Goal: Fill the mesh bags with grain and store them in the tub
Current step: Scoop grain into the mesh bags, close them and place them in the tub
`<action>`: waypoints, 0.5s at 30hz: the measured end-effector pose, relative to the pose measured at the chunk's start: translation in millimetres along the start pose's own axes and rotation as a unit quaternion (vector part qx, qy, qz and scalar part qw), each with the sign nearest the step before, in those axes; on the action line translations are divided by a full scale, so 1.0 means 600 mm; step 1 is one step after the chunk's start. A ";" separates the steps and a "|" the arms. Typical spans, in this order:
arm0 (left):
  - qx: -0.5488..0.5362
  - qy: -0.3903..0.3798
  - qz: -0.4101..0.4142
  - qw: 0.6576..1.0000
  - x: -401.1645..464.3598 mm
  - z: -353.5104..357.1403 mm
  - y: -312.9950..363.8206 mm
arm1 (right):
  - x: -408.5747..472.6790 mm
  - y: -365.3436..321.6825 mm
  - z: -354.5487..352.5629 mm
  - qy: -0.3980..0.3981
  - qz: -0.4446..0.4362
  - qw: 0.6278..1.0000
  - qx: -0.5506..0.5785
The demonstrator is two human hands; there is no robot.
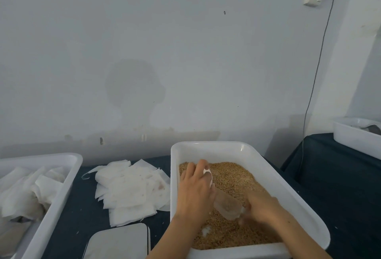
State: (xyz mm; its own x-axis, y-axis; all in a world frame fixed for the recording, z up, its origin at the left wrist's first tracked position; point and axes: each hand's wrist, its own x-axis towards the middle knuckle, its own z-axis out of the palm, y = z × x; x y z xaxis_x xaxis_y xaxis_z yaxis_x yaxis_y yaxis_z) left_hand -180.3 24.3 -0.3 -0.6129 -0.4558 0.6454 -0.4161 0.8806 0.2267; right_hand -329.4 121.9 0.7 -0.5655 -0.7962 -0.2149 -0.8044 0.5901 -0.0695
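A white tub (276, 178) in front of me holds golden-brown grain (237, 180). Over the grain, my left hand (195, 190) grips a small white mesh bag (208, 175) whose edge shows between thumb and fingers. My right hand (261, 207), blurred by motion, holds a clear plastic scoop (227, 206) with a little grain in it, its mouth pointing towards the left hand. A heap of empty white mesh bags (129, 188) lies on the dark table left of the tub. A second white tub (61, 194) at the far left contains filled bags (26, 192).
A flat white scale (119, 242) lies at the front edge between the two tubs. At the right, another white tub (354, 139) stands on a separate dark-covered table. A grey cable (317, 68) hangs down the wall from a socket.
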 end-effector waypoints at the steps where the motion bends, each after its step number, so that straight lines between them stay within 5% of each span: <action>1: 0.014 -0.007 -0.001 1.000 0.001 0.001 -0.001 | 0.000 -0.003 0.004 -0.002 -0.002 0.999 -0.042; 8: -0.030 -0.033 -0.076 0.996 -0.002 0.021 -0.013 | 0.008 -0.017 0.013 0.042 -0.038 0.984 -0.167; 15: -0.076 -0.017 -0.164 0.983 -0.001 0.025 -0.015 | -0.019 0.009 -0.064 0.041 0.022 0.990 -0.136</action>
State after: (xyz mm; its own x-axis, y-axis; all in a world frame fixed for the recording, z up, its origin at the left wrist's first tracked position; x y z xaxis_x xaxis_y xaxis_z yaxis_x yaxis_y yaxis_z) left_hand -186.2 14.4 -13.4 -0.4856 -0.7205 0.4951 -0.4919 0.6934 0.5265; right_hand -334.6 129.1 40.3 -0.6057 -0.7847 -0.1320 -0.7912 0.5763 0.2046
